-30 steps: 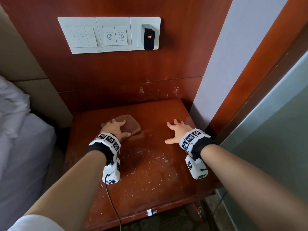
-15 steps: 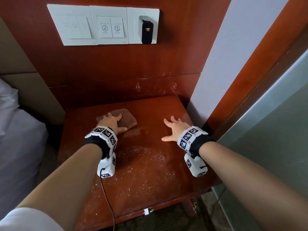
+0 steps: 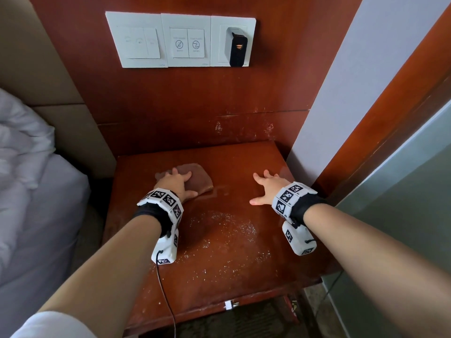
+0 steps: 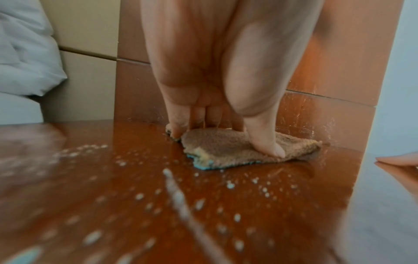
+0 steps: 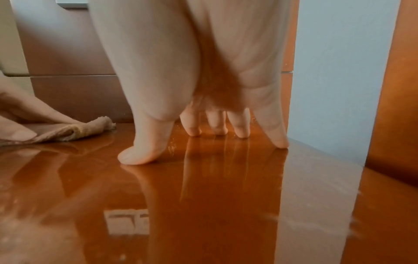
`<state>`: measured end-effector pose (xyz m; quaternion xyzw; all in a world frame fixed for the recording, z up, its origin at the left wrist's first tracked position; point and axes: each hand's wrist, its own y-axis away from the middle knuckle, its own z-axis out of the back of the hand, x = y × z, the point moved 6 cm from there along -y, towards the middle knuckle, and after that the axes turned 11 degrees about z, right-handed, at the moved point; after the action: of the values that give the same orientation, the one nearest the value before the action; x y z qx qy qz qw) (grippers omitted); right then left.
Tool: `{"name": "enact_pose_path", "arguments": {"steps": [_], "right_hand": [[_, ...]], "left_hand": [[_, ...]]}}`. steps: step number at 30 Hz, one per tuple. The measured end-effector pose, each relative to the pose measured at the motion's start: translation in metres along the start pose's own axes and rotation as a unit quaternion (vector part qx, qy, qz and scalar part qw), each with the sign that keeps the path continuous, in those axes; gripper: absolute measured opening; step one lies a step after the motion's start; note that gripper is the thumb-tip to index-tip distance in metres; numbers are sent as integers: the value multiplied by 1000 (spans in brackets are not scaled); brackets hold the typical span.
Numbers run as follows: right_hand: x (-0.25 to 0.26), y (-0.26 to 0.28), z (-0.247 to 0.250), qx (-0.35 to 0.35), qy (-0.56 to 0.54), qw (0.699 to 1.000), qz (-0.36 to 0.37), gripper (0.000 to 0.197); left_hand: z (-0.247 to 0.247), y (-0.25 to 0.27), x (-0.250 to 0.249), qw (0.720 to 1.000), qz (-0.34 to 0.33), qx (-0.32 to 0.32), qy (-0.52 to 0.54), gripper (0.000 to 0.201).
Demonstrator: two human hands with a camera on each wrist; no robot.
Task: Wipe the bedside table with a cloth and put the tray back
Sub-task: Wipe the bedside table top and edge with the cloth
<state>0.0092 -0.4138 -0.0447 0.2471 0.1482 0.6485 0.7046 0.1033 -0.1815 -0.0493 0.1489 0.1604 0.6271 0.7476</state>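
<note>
Glossy reddish bedside table — a brown cloth at its back, white specks across the middle.

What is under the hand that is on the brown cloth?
Under the left hand lies the brown cloth, pressed flat on the bedside table. A blue edge peeks out beneath the cloth. Whatever is on the wood right under the cloth is covered.

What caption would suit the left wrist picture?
Left hand pressing a brown cloth flat onto the crumb-strewn bedside table.
</note>
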Motion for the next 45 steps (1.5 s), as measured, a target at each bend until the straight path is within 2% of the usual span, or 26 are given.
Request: {"name": "enact_pose_path", "arguments": {"steps": [3,9,14,18,23,36,45], "right_hand": [[11,0,0,-18,-24,1000,-5,88],[54,-8,11,-71,-57,995,34,77],[94,-26,8,-42,-33,997,62,74],[114,-42,13,-17,7,998,52,80],[117,-56,17,8,28,999,42,90],[115,-70,19,7,13,999,37,93],[111,-74,19,7,6,999,39,95]], "left_hand": [[-6,8,12,1000,2,-9,11,73],[-8,22,45,999,33,-9,15,73],[-12,34,80,998,64,-8,25,72],[-10,37,104,996,82,-10,23,72],[-7,28,111,996,87,10,24,74],[16,-14,113,997,80,11,-19,74],[9,3,114,997,72,10,-14,73]]}}
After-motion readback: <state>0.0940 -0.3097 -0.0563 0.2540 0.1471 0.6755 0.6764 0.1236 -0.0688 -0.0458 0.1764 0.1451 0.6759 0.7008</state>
